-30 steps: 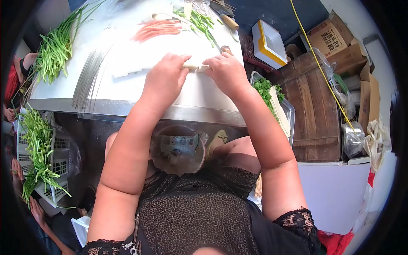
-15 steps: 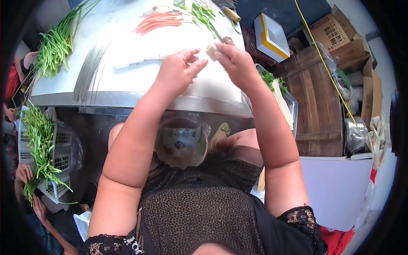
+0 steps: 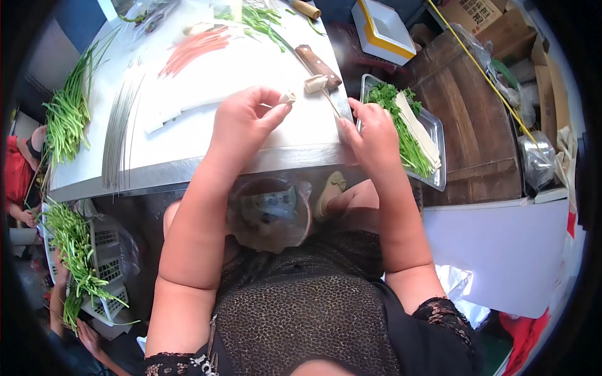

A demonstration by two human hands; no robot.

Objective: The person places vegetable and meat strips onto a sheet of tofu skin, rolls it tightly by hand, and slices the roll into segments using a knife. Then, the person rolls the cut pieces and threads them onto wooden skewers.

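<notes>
My left hand point(image 3: 248, 116) pinches a small pale roll point(image 3: 288, 98) between thumb and fingers above the white tabletop point(image 3: 207, 135). Beyond the table's right edge, my right hand point(image 3: 374, 131) holds a thin stick point(image 3: 332, 102) whose far end passes into another pale roll point(image 3: 315, 84). That roll lies by the wooden handle of a knife point(image 3: 318, 65). Pale strips point(image 3: 182, 114) lie on the table to the left of my left hand, with pink strips point(image 3: 194, 50) farther back.
Thin metal skewers point(image 3: 119, 125) and green stalks point(image 3: 68, 122) lie at the table's left. A metal tray point(image 3: 439, 141) with greens stands at the right, beside brown boards point(image 3: 470, 125). Another person's hand point(image 3: 89, 337) is at the lower left, by a white basket point(image 3: 108, 250).
My right hand has moved right and down, from holding a pale roll to holding a stick. My left hand now pinches a roll. The view has shifted.
</notes>
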